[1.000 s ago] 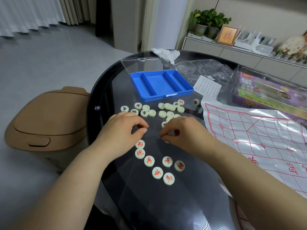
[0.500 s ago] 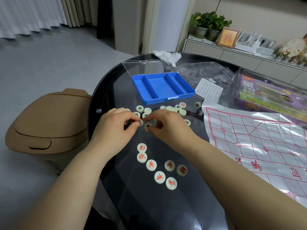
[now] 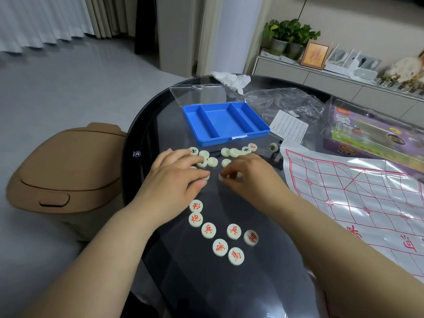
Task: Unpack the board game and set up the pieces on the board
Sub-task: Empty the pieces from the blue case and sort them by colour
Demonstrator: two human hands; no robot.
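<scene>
Red-lettered pieces [image 3: 215, 230] are lying face up in a loose cluster on the counter [image 3: 229, 283], well to the person's side of the blue tray [image 3: 220, 118]. Between that cluster and the tray, both hands are working side by side. The left hand [image 3: 174, 180] is arching over a few discs with thumb and forefinger drawing together; whether it is actually gripping one cannot be told through the blur. The right hand [image 3: 250, 177] is curling its fingers and pinching a pale piece [image 3: 222, 177] at its fingertips. Just beyond the knuckles, near the tray's front wall, the unsorted pieces [image 3: 229, 154] are sitting, some showing dark characters, some blank side up.

The board sheet [image 3: 355, 198] is spreading out to the right of the tray and toward the person, carrying no pieces yet. Being round, the discs are offering no long axis to line up. What probably matters next is direction: the sheet is lying on the right hand's side, so that hand is likely the nearer one for carrying pieces across.
</scene>
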